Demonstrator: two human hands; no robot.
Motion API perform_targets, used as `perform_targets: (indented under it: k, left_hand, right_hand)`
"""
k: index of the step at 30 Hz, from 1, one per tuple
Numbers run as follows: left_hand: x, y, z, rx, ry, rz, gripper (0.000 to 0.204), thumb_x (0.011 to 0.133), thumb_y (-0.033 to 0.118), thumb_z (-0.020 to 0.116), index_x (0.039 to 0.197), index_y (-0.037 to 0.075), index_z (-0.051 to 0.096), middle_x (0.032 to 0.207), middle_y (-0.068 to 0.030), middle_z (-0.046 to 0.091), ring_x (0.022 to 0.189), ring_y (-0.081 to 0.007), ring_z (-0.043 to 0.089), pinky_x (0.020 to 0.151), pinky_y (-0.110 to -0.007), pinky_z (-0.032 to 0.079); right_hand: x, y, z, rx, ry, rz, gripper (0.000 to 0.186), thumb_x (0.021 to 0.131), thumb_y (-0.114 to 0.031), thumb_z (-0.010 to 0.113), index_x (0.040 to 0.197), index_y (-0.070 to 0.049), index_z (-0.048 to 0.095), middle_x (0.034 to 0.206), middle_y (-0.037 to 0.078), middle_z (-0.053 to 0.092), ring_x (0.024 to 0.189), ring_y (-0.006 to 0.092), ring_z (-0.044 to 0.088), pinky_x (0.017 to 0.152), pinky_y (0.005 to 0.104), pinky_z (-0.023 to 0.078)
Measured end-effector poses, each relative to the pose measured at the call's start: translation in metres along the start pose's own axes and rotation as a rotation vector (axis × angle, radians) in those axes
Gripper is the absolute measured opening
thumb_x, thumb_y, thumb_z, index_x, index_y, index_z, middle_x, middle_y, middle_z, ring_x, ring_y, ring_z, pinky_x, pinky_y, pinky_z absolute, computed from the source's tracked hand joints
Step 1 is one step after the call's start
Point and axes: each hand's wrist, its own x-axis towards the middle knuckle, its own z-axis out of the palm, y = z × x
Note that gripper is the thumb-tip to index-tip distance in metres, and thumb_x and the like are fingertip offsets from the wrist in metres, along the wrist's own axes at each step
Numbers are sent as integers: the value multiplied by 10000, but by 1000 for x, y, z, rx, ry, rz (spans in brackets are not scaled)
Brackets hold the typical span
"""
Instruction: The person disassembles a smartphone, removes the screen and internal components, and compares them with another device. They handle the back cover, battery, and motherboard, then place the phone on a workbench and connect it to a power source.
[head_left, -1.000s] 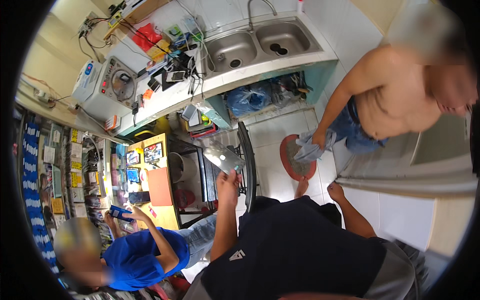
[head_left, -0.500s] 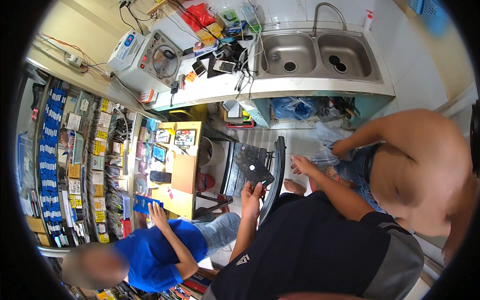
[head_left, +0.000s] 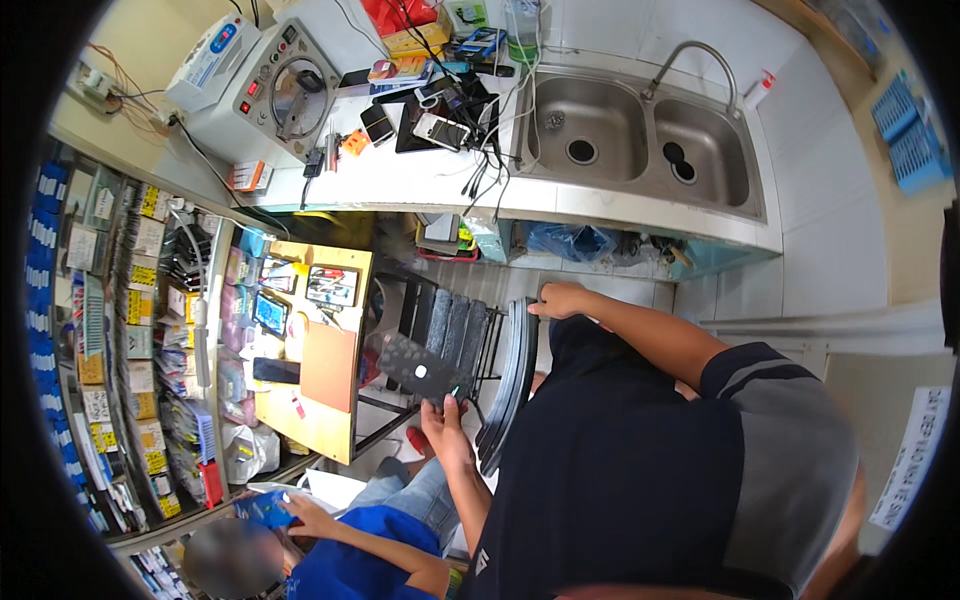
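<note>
My left hand (head_left: 446,428) holds a dark, flat, tablet-like slab (head_left: 405,365) by its near right corner, thumb on top. The slab has a round white spot and a faint pattern of small marks; a small greenish bit shows beside my thumb. It hangs at the left side of a black slatted chair (head_left: 461,325). My right hand (head_left: 560,299) is closed on the top end of the chair's curved back (head_left: 513,365), its fingers partly hidden.
A co-worker in blue (head_left: 370,550) sits at lower left, holding a blue packet (head_left: 265,508). A wooden worktable (head_left: 345,435) with phones and tools stands left. Ahead runs a white counter (head_left: 345,185) with tangled cables, a machine (head_left: 290,95) and a double sink (head_left: 590,180).
My right hand went from free in the air to gripping the chair back. My left hand carried the slab leftward. The view turned, and the bare-chested person on the right is gone from sight.
</note>
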Motion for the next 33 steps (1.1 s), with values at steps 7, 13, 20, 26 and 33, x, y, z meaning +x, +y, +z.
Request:
perform_targets:
  k: [7,13,20,26,33]
  left_hand:
    - [39,-11,32,-113,284,-41,251,1051,115,637,1265,6,563,1126,-77,688,941,-140,659,832,-291,546]
    - [59,27,114,-206,475,-97,209,1052,132,643,1222,40,563,1049,-37,655,879,-112,627,800,-265,533]
    - [89,29,157,-198,440,-147,279,1055,133,635,1303,35,554,1130,-40,674,942,-105,641,816,-268,533]
    - [115,25,153,-171,395,-176,229,1052,115,637,1245,30,550,1086,-58,679,905,-106,646,821,-282,550]
    - [144,57,168,-142,367,-141,204,1050,94,632,1204,-2,537,1037,-55,666,865,-110,639,798,-276,559]
  right_hand:
    - [122,10,-157,130,558,-72,197,918,-238,619,892,-76,729,923,171,742,892,415,708,776,539,549]
    - [226,-77,-209,12,421,-911,135,877,-108,645,969,-13,670,1021,185,652,1022,391,633,882,494,534]
    - [266,-77,-217,-319,473,-394,303,825,-83,653,1068,94,615,1135,281,601,1080,400,606,900,485,555]
    - [257,12,-254,-274,646,-296,161,791,-17,627,920,38,707,1027,218,642,1022,370,632,872,453,559]
    - [260,-24,-219,-227,675,-246,119,814,-24,640,908,20,698,1012,199,662,981,341,664,868,438,571]
